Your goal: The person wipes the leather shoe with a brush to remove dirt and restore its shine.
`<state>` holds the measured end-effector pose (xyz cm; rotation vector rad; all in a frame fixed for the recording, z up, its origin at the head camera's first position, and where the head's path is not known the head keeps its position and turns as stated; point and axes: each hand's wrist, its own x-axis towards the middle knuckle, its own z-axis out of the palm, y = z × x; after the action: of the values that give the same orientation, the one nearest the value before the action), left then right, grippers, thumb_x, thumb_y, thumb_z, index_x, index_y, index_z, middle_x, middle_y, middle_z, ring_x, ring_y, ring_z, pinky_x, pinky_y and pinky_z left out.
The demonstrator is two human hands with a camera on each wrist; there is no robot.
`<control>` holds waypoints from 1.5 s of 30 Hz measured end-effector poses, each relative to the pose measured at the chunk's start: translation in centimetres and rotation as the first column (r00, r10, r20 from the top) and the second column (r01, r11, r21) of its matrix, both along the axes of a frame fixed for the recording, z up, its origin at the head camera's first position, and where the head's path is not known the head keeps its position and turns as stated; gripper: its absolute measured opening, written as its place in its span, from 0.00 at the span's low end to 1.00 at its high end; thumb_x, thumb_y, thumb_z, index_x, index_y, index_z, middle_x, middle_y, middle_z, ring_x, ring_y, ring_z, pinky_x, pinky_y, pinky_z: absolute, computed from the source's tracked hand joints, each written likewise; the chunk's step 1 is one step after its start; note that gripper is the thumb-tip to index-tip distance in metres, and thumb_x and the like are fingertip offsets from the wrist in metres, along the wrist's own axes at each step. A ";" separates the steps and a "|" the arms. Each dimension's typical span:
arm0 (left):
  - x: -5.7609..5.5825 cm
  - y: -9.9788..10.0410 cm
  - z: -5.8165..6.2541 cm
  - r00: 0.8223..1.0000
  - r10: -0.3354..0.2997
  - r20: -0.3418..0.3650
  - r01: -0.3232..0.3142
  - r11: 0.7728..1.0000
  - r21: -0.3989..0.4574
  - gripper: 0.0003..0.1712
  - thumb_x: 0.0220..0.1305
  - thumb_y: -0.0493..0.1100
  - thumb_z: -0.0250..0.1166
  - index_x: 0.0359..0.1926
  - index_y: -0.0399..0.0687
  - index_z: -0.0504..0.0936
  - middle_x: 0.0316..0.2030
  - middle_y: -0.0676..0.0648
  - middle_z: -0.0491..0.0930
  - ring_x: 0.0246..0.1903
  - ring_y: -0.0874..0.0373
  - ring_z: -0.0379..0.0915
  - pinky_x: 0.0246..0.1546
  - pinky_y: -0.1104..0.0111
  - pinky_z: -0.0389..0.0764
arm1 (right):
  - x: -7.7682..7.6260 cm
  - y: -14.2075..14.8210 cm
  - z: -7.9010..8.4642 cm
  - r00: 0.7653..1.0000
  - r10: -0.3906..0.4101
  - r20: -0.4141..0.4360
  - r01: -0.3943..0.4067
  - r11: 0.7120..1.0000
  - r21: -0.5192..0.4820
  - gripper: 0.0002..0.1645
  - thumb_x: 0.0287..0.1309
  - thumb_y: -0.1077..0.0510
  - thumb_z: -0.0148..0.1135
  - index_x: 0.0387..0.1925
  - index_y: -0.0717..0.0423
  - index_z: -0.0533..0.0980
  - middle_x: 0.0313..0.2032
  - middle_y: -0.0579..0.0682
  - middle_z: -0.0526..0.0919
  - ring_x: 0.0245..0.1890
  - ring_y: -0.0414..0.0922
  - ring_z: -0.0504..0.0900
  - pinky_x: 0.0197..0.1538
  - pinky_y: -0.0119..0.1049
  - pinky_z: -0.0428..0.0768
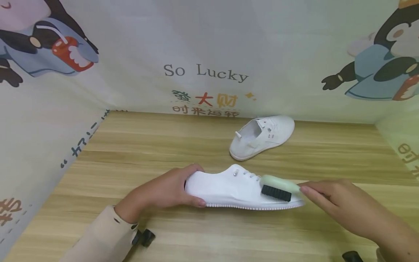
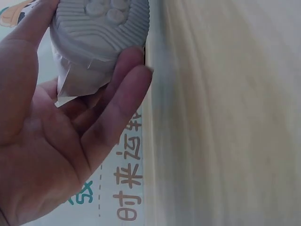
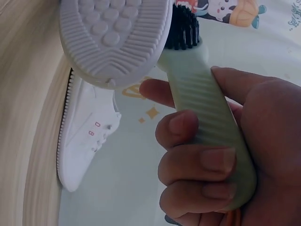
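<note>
A white lace-up shoe (image 1: 222,189) is held sideways over the wooden table, its toe to the right. My left hand (image 1: 170,187) grips it by the heel, thumb along the sole edge; in the left wrist view the ridged heel sole (image 2: 103,28) shows between thumb and fingers. My right hand (image 1: 343,205) holds a pale green brush (image 1: 278,181) by its ribbed handle (image 3: 202,103), fingers wrapped round it. The brush's black bristles (image 1: 276,193) lie against the upper near the toe. In the right wrist view the toe's sole (image 3: 110,42) partly covers the bristles.
A second white shoe (image 1: 265,136) stands on the wooden table (image 1: 163,142) behind the held one, near the back wall. Printed cloth walls (image 1: 209,36) with cartoon figures and lettering enclose the table at the back and both sides.
</note>
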<state>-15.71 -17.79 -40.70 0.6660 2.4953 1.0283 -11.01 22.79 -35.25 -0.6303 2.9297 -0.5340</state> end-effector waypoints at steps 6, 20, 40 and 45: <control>0.0 0.3 0.4 0.988 0.071 -0.137 -0.080 0.995 -0.064 0.43 0.42 0.69 0.78 0.59 0.65 0.72 0.43 0.60 0.81 0.40 0.64 0.76 0.45 0.65 0.76 | -0.1 -0.1 0.1 0.999 -0.047 -0.014 0.047 0.999 0.001 0.21 0.75 0.44 0.50 0.53 0.50 0.83 0.50 0.50 0.87 0.52 0.54 0.85 0.52 0.58 0.80; 1.0 0.9 0.9 0.968 0.022 -0.250 -0.098 0.949 -0.298 0.44 0.41 0.72 0.77 0.57 0.63 0.71 0.42 0.58 0.81 0.33 0.64 0.74 0.33 0.66 0.74 | -0.4 0.2 0.0 0.995 -0.100 -0.021 0.102 0.991 0.091 0.30 0.74 0.39 0.47 0.61 0.55 0.76 0.55 0.57 0.84 0.56 0.60 0.81 0.53 0.63 0.76; 1.2 0.9 0.7 0.966 -0.023 -0.257 -0.057 0.952 -0.300 0.42 0.42 0.71 0.76 0.55 0.64 0.71 0.40 0.60 0.79 0.32 0.64 0.73 0.32 0.66 0.73 | -0.2 -0.4 -1.1 0.997 -0.069 -0.029 0.072 0.990 0.124 0.29 0.73 0.39 0.50 0.60 0.55 0.78 0.52 0.54 0.86 0.49 0.55 0.85 0.48 0.60 0.79; 1.8 1.1 1.3 0.968 -0.083 -0.238 -0.007 0.935 -0.353 0.38 0.48 0.69 0.74 0.56 0.65 0.71 0.38 0.60 0.78 0.30 0.64 0.72 0.30 0.66 0.72 | -0.4 -0.6 -1.1 0.999 -0.049 0.001 0.049 0.992 0.115 0.24 0.74 0.42 0.50 0.54 0.53 0.82 0.48 0.50 0.87 0.48 0.53 0.86 0.49 0.57 0.80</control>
<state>-13.86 -16.64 -39.44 0.7649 2.7698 0.4817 -11.38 22.20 -36.38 -0.5448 2.9533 -0.3672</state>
